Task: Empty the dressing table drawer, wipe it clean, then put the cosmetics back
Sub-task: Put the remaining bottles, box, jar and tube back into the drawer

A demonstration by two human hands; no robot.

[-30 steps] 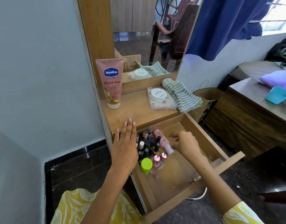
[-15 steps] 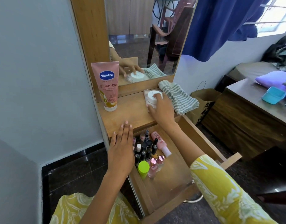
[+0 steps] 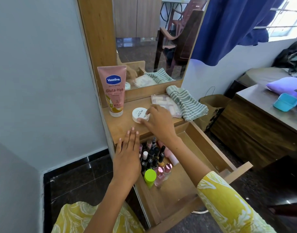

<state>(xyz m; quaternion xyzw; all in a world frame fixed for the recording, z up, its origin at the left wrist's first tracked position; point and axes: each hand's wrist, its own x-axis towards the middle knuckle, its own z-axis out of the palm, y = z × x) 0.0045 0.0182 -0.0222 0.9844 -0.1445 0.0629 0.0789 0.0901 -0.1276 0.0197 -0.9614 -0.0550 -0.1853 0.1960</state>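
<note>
Restocking under way: the right hand (image 3: 158, 121) pinches the white jar (image 3: 140, 114) on the tabletop (image 3: 126, 130), while the left hand (image 3: 127, 157) lies flat, holding nothing. Next, I'd judge, lift it into the open drawer (image 3: 210, 148) (beside the bottles (image 3: 152, 157)).

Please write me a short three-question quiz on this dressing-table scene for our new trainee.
1. True or false: the right hand grips the white round jar on the tabletop.
2. Which stands nearest the drawer's front? A) green-capped bottle B) Vaseline tube C) striped cloth
3. Fill in: the left hand rests flat, fingertips on the ____ edge.

Key: 1 true; 2 A; 3 tabletop.
</note>
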